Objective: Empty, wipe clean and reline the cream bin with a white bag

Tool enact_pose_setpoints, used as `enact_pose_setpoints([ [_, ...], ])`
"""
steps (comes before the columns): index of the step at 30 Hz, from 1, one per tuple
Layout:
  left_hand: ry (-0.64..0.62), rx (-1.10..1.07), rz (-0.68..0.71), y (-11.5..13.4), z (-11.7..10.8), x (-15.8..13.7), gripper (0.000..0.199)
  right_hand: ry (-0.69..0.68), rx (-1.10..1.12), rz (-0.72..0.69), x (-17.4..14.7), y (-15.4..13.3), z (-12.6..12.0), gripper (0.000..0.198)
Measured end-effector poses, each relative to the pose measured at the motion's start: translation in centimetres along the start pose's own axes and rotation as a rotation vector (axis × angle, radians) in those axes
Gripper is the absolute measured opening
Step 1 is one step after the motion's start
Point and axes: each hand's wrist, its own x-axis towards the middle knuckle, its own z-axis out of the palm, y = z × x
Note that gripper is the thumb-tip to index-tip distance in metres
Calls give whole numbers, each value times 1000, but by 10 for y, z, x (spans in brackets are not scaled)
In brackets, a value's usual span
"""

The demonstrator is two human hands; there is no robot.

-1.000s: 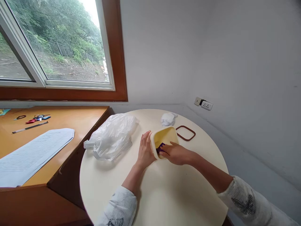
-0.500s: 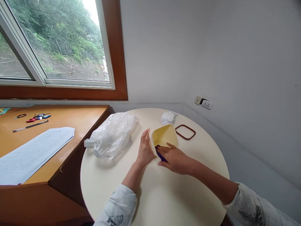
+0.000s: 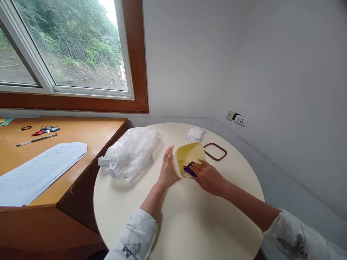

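My left hand (image 3: 167,170) is closed on the left side of a pale yellow plastic container (image 3: 187,154), which is tilted so that its open top faces me. A bunched purple cloth (image 3: 190,168) is pressed inside, near the lower rim, under the fingers of my right hand (image 3: 208,176). That hand grips the cloth from the right. Beyond the container, a brown rounded rectangular frame (image 3: 215,159) lies flat on the table. The container's outer back side is hidden.
On the round cream table (image 3: 179,231) sit a crumpled clear plastic bag (image 3: 131,153) at left and a small white bundle (image 3: 195,134) at the back. A wooden desk (image 3: 89,127) to the left holds papers (image 3: 45,171), a pen (image 3: 36,140) and keys (image 3: 46,130).
My right hand has slid the purple cloth from the container's lower left edge rightward along the inside. The left hand keeps its hold on the container.
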Motion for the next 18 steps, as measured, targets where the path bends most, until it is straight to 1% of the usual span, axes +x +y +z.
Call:
enact_pose_setpoints([
  [2,-6,0,8,0,-1,1,113,21,-19,-23,1,0,3,33],
  [5,-37,28,47,0,-3,1,117,16,-64,-63,1,-2,9,30],
  [7,-65,30,32,0,-3,0,116,3,-89,-57,2,-4,11,30],
  [12,-78,-82,-193,-3,1,-5,99,-55,-106,53,15,-15,7,33],
  [15,-33,-75,-229,-5,5,-7,95,-110,-93,140,33,-25,-1,33],
  [18,69,-40,-233,-6,9,-6,93,-143,-28,248,54,-36,-7,34],
])
